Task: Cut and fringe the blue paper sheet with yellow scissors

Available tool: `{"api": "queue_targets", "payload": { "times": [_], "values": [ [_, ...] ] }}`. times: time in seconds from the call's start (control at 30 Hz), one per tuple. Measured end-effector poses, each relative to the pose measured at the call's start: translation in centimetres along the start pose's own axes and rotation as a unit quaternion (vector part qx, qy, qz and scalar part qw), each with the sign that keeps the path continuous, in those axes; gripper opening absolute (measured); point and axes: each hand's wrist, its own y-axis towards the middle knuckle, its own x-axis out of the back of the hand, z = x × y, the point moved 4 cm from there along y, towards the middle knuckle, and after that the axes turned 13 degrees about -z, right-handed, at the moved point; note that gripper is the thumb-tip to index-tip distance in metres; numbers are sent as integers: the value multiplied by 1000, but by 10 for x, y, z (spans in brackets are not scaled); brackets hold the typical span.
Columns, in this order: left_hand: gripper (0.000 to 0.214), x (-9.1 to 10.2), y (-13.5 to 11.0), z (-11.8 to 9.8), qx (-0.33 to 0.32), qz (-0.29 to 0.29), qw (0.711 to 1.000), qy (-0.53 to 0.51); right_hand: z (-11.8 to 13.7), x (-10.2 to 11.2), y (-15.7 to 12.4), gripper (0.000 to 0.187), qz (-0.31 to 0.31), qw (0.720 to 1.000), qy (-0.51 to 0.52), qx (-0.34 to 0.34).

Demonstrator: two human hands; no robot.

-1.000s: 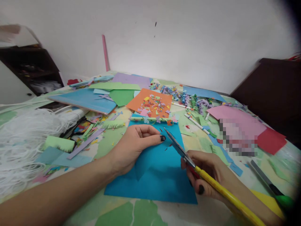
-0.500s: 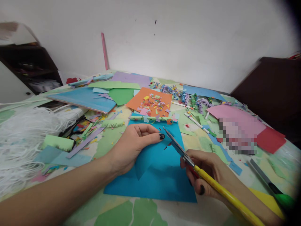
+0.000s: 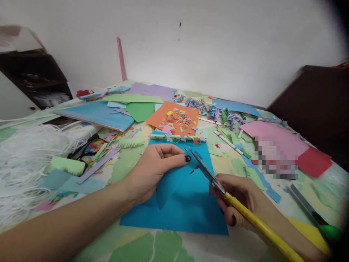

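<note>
At the bottom of the frame, a patterned green-and-white cloth covers the worktop [image 3: 141,249]. Toward the lower right, the right hand [image 3: 247,186] grips yellow-handled scissors [image 3: 232,200], their blades pointing up and left toward the frame's centre. A corner of yellow paper [image 3: 308,232] shows beside that forearm, and a green-handled tool [image 3: 317,219] lies near the right edge.

A bright blue sheet [image 3: 180,218] lies in the lower centre, under the scissor blades. Over its left part is the left hand [image 3: 155,163], fingers curled and thumb extended toward the scissor tips; a pointed blue flap [image 3: 163,198] shows below it, but whether the fingers pinch this, I cannot tell.

White cord [image 3: 24,156] heaps at middle left; pink paper [image 3: 275,136] and red paper [image 3: 315,163] overlap at middle right.

Beyond the blue sheet, an orange sheet [image 3: 155,122] bears small coloured scraps [image 3: 181,120]. Curled paper strips [image 3: 201,107] lie behind it to the right, purple paper [image 3: 151,91] to the left. A pink rod [image 3: 121,60] leans on the wall [image 3: 218,47], upper left.
</note>
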Motion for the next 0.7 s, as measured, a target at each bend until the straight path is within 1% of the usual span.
{"api": "queue_targets", "payload": {
  "times": [0.1,0.27,0.5,0.7],
  "values": [
    [24,1,0,1,1,-2,1000,-4,0,-2,-1,61,-2,1000,-3,-4],
    [24,2,1,1,4,-2,1000,-3,3,-5,-4,63,-40,999,21,-26],
    [26,1,1,2,6,-2,1000,-11,5,-6,-4,61,-39,998,40,-25],
    [26,1,2,1,11,-4,1000,-26,5,-8,-5,53,-36,996,66,-54]
  ]
}}
